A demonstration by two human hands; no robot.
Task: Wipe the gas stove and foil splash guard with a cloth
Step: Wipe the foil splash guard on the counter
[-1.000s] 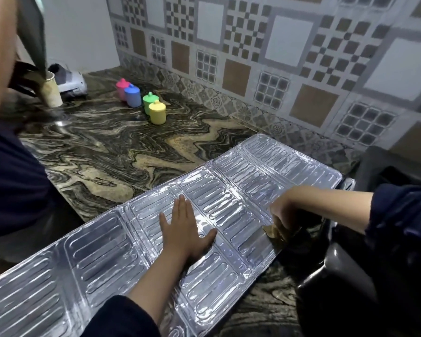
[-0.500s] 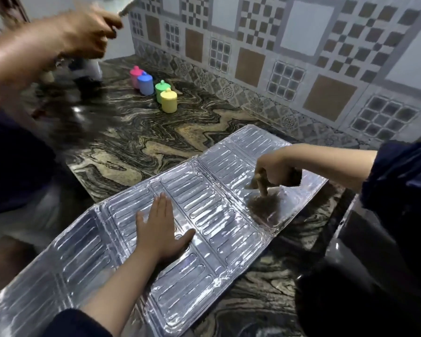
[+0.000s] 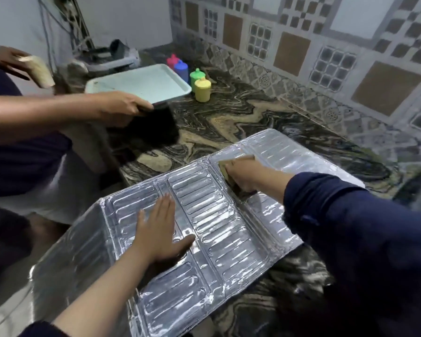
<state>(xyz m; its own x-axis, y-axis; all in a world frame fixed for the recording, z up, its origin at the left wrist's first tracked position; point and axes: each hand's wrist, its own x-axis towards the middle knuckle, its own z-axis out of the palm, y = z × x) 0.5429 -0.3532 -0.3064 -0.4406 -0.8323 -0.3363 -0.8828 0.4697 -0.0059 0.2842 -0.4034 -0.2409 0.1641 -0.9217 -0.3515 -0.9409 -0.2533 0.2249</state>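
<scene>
Flat and released, the left hand (image 3: 159,231) presses palm-down on the foil splash guard (image 3: 212,229), which lies spread across the marbled tabletop (image 3: 231,122) with its left end hanging past the edge. At far left another person's hand (image 3: 122,108) holds a pale tray (image 3: 141,83) over the tabletop; behind it stand pink, blue, green and yellow containers (image 3: 202,90). Further right, the right hand (image 3: 247,175) has its grip clenched on a tan cloth (image 3: 225,165), pressed against the guard's middle panel; a dark blue sleeve (image 3: 350,215) covers that arm
</scene>
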